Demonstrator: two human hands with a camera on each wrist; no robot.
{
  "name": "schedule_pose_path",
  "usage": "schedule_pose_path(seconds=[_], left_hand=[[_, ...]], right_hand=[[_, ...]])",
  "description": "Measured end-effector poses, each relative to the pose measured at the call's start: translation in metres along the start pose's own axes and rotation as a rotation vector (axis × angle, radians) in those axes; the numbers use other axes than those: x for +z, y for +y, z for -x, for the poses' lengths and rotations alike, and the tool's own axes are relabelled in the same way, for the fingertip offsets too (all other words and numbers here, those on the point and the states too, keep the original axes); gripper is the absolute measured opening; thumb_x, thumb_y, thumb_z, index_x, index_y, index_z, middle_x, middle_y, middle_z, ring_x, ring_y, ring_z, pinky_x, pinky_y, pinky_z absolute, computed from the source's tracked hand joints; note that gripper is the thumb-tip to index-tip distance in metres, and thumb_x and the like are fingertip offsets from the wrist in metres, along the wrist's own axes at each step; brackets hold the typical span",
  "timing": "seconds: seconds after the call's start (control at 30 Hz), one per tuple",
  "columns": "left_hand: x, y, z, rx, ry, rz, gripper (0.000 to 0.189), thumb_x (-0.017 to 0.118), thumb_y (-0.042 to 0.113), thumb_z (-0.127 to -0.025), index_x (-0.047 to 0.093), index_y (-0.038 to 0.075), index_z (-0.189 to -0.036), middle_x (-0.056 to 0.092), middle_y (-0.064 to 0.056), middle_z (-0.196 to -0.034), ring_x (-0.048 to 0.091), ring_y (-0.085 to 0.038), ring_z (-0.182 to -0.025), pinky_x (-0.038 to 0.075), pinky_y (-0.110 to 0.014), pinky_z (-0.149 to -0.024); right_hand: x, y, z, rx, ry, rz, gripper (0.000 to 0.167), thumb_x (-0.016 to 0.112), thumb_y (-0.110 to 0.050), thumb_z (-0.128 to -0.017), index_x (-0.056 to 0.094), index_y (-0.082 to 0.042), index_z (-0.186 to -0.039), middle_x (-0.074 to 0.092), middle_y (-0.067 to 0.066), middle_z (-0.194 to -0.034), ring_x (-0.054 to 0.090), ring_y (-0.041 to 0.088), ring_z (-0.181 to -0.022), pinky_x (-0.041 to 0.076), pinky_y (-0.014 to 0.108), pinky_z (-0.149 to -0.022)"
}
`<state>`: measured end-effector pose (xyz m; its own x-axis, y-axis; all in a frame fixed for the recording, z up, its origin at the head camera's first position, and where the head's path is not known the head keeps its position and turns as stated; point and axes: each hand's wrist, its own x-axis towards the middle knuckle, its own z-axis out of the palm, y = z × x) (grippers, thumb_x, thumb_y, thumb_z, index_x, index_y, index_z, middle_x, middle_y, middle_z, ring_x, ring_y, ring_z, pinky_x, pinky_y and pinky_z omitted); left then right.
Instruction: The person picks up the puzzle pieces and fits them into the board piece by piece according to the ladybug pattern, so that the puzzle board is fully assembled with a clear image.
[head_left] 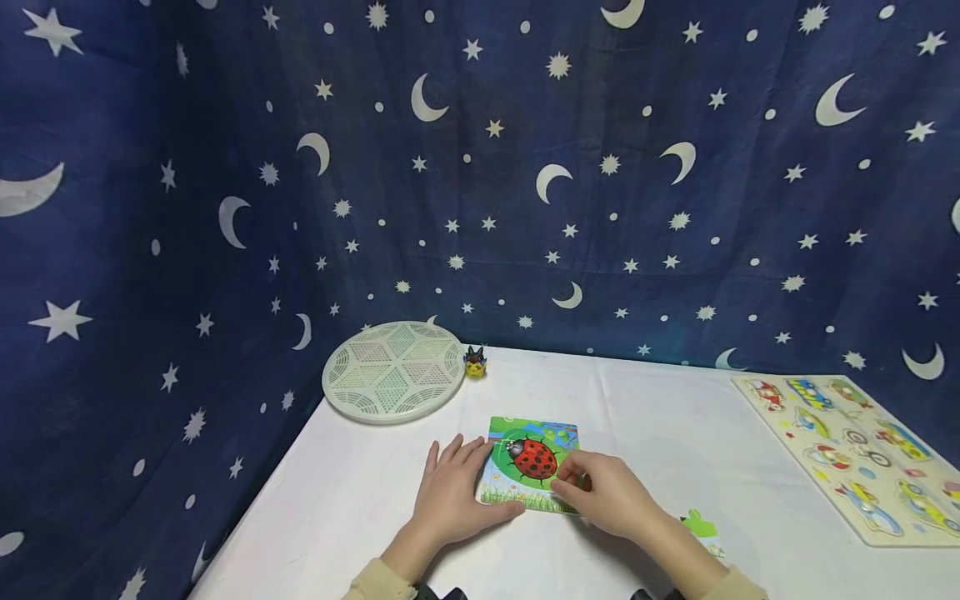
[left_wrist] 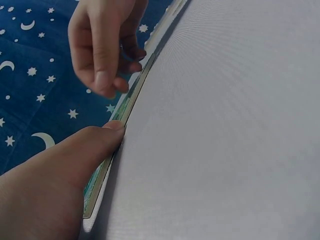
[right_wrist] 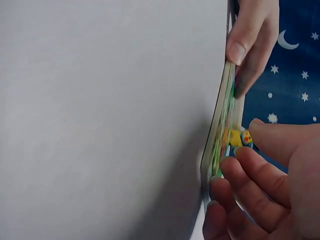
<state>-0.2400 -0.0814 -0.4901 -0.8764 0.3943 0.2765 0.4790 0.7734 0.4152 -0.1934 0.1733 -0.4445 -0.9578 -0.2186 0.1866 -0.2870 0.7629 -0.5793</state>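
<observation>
A square ladybug puzzle board [head_left: 534, 460] lies flat on the white table in the head view. My left hand [head_left: 450, 497] rests at its left side, fingers stretched out along that edge. The thumb [left_wrist: 112, 131] presses the near edge in the left wrist view. Over the board's lower right corner hovers my right hand [head_left: 611, 493], its fingers loosely bent. Between those fingers and thumb [right_wrist: 280, 142] nothing shows in the right wrist view. A green puzzle piece [head_left: 699, 525] lies to the right, partly hidden behind the right forearm.
A round pale lattice tray [head_left: 393, 371] sits at the back left of the table [head_left: 630, 400], with a small yellow and black figure [head_left: 475, 362] beside it. On the right lies a wooden vehicle puzzle board [head_left: 847, 454]. A blue curtain [head_left: 510, 167] with moons and stars hangs behind.
</observation>
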Motion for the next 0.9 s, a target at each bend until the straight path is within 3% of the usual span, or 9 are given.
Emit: schedule_pose_path(seconds=[0.37, 0.6, 0.77, 0.9], left_hand=[[-0.002, 0.001, 0.001, 0.01, 0.011, 0.023, 0.102, 0.065, 0.086, -0.072, 0.057, 0.018, -0.148, 0.055, -0.006, -0.148, 0.037, -0.039, -0.145, 0.013, -0.066, -0.119], [0.0, 0.0, 0.0, 0.007, 0.004, 0.001, 0.102, 0.065, 0.086, -0.072, 0.056, 0.02, -0.149, 0.054, -0.004, -0.149, 0.036, -0.036, -0.146, 0.011, -0.064, -0.12], [0.0, 0.001, 0.0, 0.009, 0.003, -0.006, 0.102, 0.065, 0.086, -0.072, 0.056, 0.02, -0.148, 0.055, -0.004, -0.149, 0.036, -0.036, -0.146, 0.012, -0.065, -0.119], [0.0, 0.002, 0.001, 0.005, 0.0, -0.009, 0.102, 0.065, 0.086, -0.072, 0.056, 0.02, -0.149, 0.054, -0.004, -0.149, 0.036, -0.036, -0.146, 0.012, -0.064, -0.12]], right_hand=[[-0.025, 0.026, 0.022, 0.149, 0.068, 0.097, 0.012, 0.08, -0.027, -0.091, 0.069, -0.025, -0.086, 0.058, -0.017, -0.069, 0.051, 0.003, -0.059, 0.043, 0.026, -0.059], [-0.047, 0.039, 0.038, 0.212, 0.03, 0.136, 0.009, 0.079, -0.026, -0.091, 0.072, -0.021, -0.088, 0.059, -0.014, -0.069, 0.052, 0.006, -0.054, 0.044, 0.026, -0.057], [-0.061, 0.049, 0.052, 0.247, -0.003, 0.171, 0.012, 0.081, -0.027, -0.088, 0.074, -0.02, -0.093, 0.065, -0.016, -0.076, 0.059, 0.004, -0.067, 0.052, 0.031, -0.068], [-0.071, 0.057, 0.059, 0.306, -0.061, 0.166, 0.029, 0.087, -0.032, -0.081, 0.074, -0.016, -0.102, 0.069, -0.012, -0.089, 0.063, 0.008, -0.082, 0.057, 0.041, -0.081]])
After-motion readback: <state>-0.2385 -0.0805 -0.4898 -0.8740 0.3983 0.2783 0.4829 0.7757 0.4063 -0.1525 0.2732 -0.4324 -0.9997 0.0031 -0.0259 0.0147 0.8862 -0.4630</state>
